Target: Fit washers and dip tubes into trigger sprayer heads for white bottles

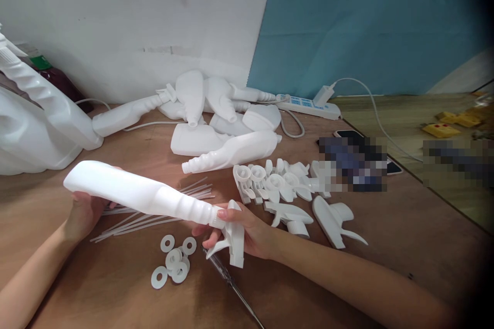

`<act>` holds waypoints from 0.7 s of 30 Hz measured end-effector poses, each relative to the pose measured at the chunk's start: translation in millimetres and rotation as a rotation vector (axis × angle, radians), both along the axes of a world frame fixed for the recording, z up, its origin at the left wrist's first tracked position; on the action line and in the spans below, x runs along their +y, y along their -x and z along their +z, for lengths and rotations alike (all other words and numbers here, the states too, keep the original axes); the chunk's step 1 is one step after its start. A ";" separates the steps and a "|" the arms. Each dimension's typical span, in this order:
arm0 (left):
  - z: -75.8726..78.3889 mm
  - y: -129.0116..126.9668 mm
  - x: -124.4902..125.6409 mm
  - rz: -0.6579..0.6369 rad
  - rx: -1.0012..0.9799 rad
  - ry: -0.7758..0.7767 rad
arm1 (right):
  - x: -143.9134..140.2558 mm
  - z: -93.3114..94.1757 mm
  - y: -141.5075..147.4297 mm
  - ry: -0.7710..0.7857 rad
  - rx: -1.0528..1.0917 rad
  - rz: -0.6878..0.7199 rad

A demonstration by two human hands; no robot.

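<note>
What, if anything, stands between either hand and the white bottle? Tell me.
Nothing visible is in the way: the left hand holds the bottle near its base, and the right hand grips the trigger sprayer at its neck.

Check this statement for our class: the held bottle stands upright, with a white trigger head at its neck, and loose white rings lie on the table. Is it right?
Not quite: the bottle is not upright. The head camera view shows it held nearly level, slightly tilted. The white trigger head is at its neck, and loose white rings lie on the table.
</note>
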State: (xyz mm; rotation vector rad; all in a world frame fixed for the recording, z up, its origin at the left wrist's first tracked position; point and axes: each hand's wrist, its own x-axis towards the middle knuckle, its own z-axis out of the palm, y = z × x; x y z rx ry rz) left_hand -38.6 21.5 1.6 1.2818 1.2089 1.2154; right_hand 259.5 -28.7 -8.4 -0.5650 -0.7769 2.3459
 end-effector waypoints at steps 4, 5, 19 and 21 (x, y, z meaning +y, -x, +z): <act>-2.9 0.9 2.1 0.032 0.081 -0.067 | 0.2 0.6 0.3 -0.003 0.002 0.005; -2.9 0.8 2.2 0.040 0.084 -0.064 | 0.2 0.8 0.3 -0.003 -0.003 0.009; -14.3 12.8 1.0 -0.023 0.198 0.000 | 0.3 2.1 1.0 0.022 -0.004 -0.003; -13.9 12.3 0.2 -0.014 0.210 0.008 | 0.2 2.0 0.9 0.026 -0.002 -0.002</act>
